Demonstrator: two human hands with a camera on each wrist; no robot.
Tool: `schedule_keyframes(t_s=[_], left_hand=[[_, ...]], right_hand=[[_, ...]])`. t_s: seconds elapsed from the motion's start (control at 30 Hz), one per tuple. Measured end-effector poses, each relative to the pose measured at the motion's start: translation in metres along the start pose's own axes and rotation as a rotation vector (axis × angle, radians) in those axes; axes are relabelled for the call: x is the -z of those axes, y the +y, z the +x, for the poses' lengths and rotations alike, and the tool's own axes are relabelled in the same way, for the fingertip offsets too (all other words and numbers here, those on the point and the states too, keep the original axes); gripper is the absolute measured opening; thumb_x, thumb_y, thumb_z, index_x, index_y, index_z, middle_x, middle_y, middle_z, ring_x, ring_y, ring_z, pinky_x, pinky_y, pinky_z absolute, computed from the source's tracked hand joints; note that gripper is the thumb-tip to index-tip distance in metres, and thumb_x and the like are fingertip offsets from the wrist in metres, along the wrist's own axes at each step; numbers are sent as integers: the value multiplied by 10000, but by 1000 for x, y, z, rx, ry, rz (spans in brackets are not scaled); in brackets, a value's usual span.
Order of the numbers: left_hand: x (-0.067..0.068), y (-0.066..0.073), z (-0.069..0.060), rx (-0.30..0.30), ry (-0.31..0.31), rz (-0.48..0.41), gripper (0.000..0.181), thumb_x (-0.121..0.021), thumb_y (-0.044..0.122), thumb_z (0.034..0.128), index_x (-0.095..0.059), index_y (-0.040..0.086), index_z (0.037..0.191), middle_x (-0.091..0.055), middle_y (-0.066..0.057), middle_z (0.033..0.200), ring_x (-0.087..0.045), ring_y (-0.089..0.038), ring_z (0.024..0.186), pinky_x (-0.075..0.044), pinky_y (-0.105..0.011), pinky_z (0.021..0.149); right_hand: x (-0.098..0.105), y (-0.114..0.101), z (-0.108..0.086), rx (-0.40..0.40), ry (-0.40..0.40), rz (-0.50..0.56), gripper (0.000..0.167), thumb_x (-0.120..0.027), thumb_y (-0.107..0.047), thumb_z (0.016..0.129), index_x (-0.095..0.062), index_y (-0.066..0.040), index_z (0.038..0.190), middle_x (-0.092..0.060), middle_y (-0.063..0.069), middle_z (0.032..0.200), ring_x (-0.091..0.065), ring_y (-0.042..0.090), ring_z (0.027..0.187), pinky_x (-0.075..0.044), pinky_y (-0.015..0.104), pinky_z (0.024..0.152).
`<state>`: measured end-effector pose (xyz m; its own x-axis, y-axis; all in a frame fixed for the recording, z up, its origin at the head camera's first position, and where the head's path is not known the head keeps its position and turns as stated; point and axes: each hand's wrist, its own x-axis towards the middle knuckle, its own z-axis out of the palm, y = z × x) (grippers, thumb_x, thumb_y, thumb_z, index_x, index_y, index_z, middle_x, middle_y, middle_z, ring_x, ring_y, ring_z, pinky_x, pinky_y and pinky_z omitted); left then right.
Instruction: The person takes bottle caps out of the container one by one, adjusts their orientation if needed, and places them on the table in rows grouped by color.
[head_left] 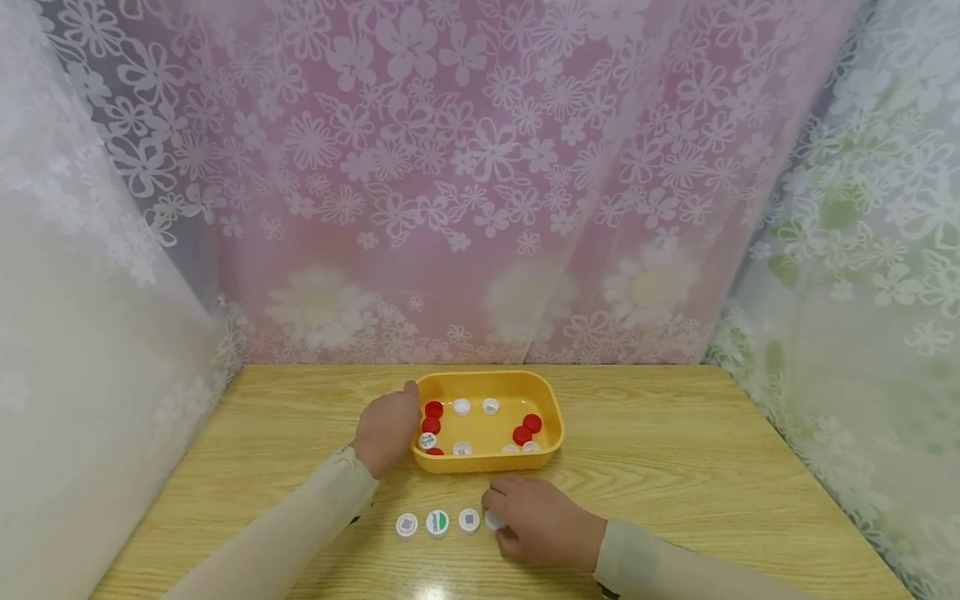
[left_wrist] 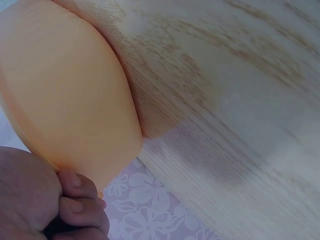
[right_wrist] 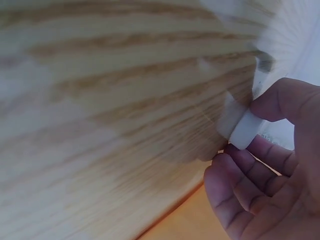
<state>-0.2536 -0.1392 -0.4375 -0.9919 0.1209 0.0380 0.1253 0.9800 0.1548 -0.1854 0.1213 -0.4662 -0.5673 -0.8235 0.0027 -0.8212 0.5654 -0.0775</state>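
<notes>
My left hand (head_left: 386,427) holds the left rim of a yellow plastic basin (head_left: 491,463). In the left wrist view its fingers (left_wrist: 80,210) are curled at the basin's edge. My right hand (head_left: 546,523) is on the table in front of the basin. It pinches a white bottle cap (right_wrist: 246,130) between thumb and fingers, low at the tabletop. To the left of that cap lie three white caps in a row: one with a grey square (head_left: 468,521), one with a green and white print (head_left: 437,523), and one with another square mark (head_left: 407,525).
Inside the basin lie several red caps (head_left: 522,434) and white caps (head_left: 462,407), spread near its walls. The wooden table (head_left: 652,450) runs back to a pink flowered curtain (head_left: 480,208), with pale curtains on both sides.
</notes>
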Motion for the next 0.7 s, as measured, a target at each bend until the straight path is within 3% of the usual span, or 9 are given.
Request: schedule_keyframes(t_s=[0.27, 0.43, 0.57, 0.7], left_hand=[[-1, 0, -1, -16, 12, 19, 537, -708, 149, 984, -492, -74, 1422, -711, -144, 965, -671, -255, 782, -615, -422, 832], [-1, 0, 0, -5, 5, 0, 509, -668, 162, 1011, -487, -75, 1424, -709, -141, 963, -665, -251, 779, -613, -424, 838], [-2, 1, 0, -4, 6, 7, 516, -685, 165, 1002, -493, -64, 1422, -710, -133, 965, -668, -248, 783, -613, -422, 840], [-3, 0, 0, -12, 26, 17, 507, -704, 166, 990, -513, -62, 1400, -711, -128, 947, -665, -242, 753, -619, -412, 814]], right_hand=[[3, -1, 0, -18, -24, 21, 239, -737, -253, 881, -625, -208, 1088, -532, -128, 944, -476, 34, 817, -474, 180, 733], [18, -2, 4, -3, -29, -14, 231, -700, -307, 918, -639, -182, 1103, -547, -117, 933, -473, 46, 796, -467, 195, 713], [47, 6, 17, -32, 74, -27, 172, -685, -295, 942, -682, -166, 1054, -604, -84, 917, -511, 72, 764, -491, 234, 677], [72, 34, 41, -116, 165, -26, 146, -716, -243, 937, -686, -149, 1045, -661, -28, 966, -558, 92, 734, -521, 268, 657]])
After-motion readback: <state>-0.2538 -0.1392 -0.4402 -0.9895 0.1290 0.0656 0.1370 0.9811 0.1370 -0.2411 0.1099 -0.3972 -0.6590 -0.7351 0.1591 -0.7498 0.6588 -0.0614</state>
